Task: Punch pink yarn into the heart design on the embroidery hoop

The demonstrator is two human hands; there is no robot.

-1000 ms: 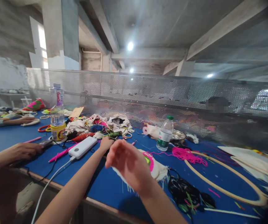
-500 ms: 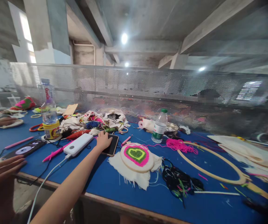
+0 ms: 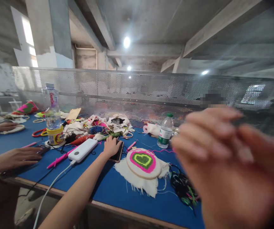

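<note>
My left hand (image 3: 110, 146) lies on a black phone (image 3: 118, 152) that rests flat on the blue table (image 3: 108, 190). Just right of the phone is a small embroidery hoop (image 3: 143, 160) holding a pink and green heart on frayed white cloth (image 3: 137, 181). A white power bank (image 3: 83, 150) with a white cable (image 3: 52, 187) lies left of my hand. My right hand (image 3: 224, 165) is raised close to the camera, large and blurred, fingers loosely apart with nothing visible in it. It hides the right part of the table.
Another person's hand (image 3: 22, 156) rests on a device at the left; a further hand (image 3: 2, 127) lies beyond. A heap of fabric scraps (image 3: 98, 127), two water bottles (image 3: 165, 133) (image 3: 52, 108), a yellow jar (image 3: 55, 135), a pink pen (image 3: 58, 159) and black yarn (image 3: 182, 189) lie around. A mesh screen (image 3: 139, 89) closes off the back.
My right hand left the view, then rose close to the camera on the right. My left hand settled on the phone. The neighbour's hand moved back onto their device.
</note>
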